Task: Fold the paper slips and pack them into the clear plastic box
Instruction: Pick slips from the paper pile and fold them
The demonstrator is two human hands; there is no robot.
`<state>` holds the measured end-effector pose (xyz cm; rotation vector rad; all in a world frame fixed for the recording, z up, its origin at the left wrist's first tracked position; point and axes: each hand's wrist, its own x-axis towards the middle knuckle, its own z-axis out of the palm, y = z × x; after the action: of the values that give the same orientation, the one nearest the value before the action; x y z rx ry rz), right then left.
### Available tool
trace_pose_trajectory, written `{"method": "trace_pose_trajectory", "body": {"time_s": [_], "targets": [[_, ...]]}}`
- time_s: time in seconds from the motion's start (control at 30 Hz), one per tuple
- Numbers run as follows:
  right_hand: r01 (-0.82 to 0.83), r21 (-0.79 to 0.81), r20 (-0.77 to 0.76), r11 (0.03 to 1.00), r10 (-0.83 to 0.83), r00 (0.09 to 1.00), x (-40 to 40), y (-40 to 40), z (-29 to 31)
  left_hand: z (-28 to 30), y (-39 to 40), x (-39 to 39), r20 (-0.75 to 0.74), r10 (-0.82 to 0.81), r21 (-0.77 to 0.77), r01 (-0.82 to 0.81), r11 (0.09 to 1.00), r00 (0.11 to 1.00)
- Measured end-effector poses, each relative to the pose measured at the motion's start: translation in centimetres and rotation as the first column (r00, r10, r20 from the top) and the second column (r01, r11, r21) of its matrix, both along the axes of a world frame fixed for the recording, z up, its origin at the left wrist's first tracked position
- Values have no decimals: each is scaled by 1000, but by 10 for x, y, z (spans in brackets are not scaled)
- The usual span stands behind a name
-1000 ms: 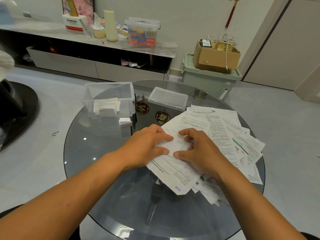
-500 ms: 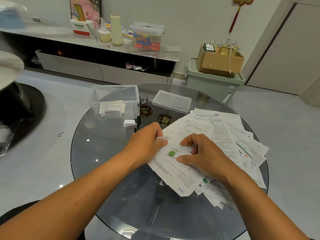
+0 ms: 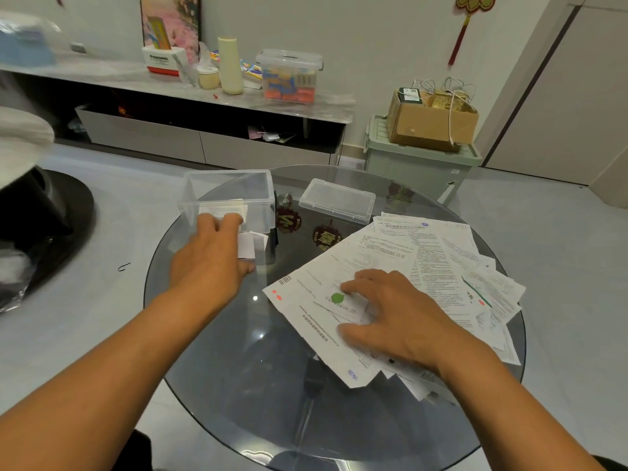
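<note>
Task is early-to-mid by my read: the clear rectangular plastic box (image 3: pixel 231 195) at the far left of the round dark glass worktop (image 3: pixel 217 351) already holds a few folded white slips (image 3: pixel 222 209) standing against its near wall, and one more small folded white slip (image 3: pixel 250 245) lies on the glass just beside the box. Left hand (image 3: pixel 207 263) reaches at the box's near wall, fingertips at the rim; whether it pinches a slip cannot be told, the fingers hide it. Right hand (image 3: pixel 394 317) rests spread and relaxed on the big fanned pile of printed white paper sheets (image 3: pixel 424 266) at right, fingertips near a small slip with a green round mark (image 3: pixel 339 302) lying on top, gripping nothing. The box's clear flat lid (image 3: pixel 336 202) lies apart, behind the pile. Left to do, judging by the pile: most sheets unfolded, so folding and packing is mostly ahead, lid not yet on.
</note>
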<state>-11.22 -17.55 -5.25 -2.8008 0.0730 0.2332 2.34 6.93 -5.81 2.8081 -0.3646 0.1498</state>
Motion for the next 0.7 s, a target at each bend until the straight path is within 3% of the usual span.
{"method": "trace_pose_trajectory", "body": {"time_s": [0.13, 0.27, 0.37, 0.5, 0.63, 0.7], "targets": [[21, -76, 61, 997, -17, 998, -5, 5, 2, 12, -10, -11, -26, -88, 39, 89, 995, 996], [48, -118, 155, 992, -29, 987, -6, 9, -1, 10, -17, -14, -58, -188, -101, 182, 978, 980], [139, 15, 167, 990, -140, 976, -6, 4, -5, 10, -24, -19, -20, -329, -244, 315, 917, 944], [282, 329, 59, 901, -317, 946, -6, -9, 0, -1, -34, -29, -160, -487, -336, 416, 845, 859], [261, 368, 45, 892, -298, 953, -3, -16, -1, -13, -47, -31, -144, -547, -223, 512, 830, 825], [245, 380, 88, 892, -298, 950, -1, -15, -4, -15, -53, -32, -153, -576, -243, 535, 809, 803]]}}
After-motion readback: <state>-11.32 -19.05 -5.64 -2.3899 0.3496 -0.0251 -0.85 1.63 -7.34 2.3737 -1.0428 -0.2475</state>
